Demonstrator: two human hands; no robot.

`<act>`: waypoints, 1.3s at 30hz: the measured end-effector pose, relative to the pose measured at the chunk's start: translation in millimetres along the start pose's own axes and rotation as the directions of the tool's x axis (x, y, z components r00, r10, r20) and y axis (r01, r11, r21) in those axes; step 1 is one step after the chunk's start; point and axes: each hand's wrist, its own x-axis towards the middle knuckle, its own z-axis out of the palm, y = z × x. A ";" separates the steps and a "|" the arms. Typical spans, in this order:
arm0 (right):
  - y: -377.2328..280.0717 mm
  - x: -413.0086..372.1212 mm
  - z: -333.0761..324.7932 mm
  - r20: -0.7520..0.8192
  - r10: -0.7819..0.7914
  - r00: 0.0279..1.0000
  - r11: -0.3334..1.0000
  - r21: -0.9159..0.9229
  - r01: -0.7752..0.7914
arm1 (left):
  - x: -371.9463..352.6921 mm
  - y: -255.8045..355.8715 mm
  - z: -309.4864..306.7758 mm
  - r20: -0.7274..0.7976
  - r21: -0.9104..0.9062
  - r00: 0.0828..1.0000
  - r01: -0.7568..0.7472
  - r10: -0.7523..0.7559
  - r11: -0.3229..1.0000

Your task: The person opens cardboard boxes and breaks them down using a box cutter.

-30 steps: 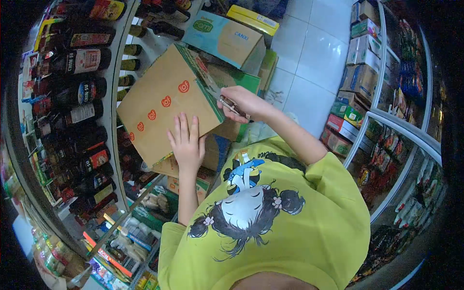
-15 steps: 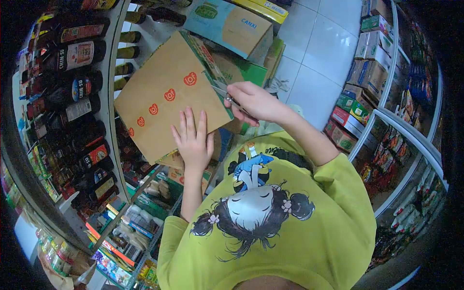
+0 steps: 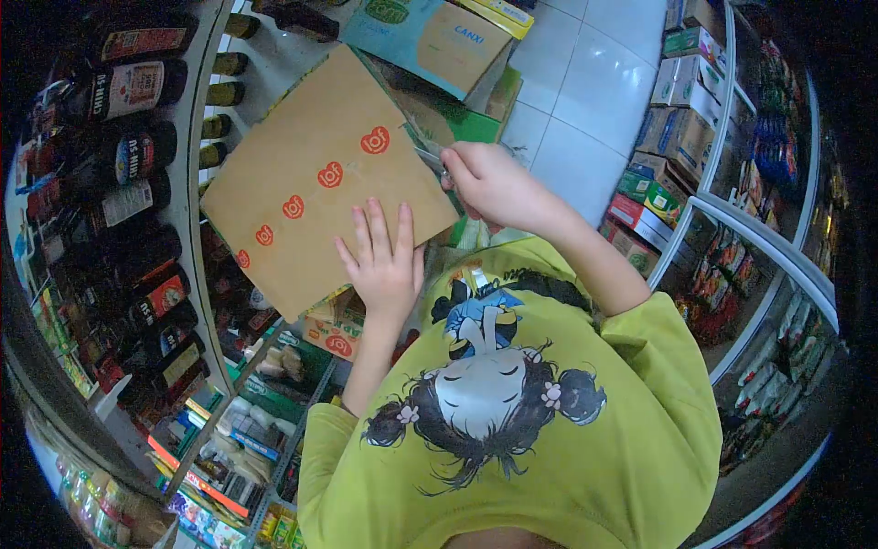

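Note:
A brown cardboard carton with a row of red heart-shaped "lof" logos is tilted in front of me. My left hand lies flat on its near part, fingers spread. At the carton's right edge, my right hand is closed around a slim metal-bladed tool. The blade points left toward that edge, where a small nick shows near the upper corner. The tool's handle is mostly hidden inside my fist.
A blue and brown CANXI carton stands behind, beside white floor tiles. Dark sauce bottles fill the left shelf. Stacked boxes and a glass-fronted case line the right. Packaged goods sit lower left.
The carton has turned slightly and its right edge has shifted right. My right hand has moved a little right with the tool; my left hand stays flat on the cardboard.

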 end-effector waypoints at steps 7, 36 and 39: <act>15.0 2.4 18.3 -0.310 -0.266 0.913 0.875 -0.474 0.094 | -5.4 7.9 6.2 -0.043 0.047 0.998 0.052 -0.050 0.998; -4.3 29.2 34.2 -0.542 -0.283 0.791 0.887 -0.463 0.000 | 11.9 -1.6 7.9 -0.020 0.107 0.997 0.071 -0.069 0.992; -0.9 34.0 34.0 -0.569 -0.322 0.757 0.898 -0.438 0.052 | 14.5 -2.6 7.9 -0.033 0.112 0.997 0.071 -0.068 0.991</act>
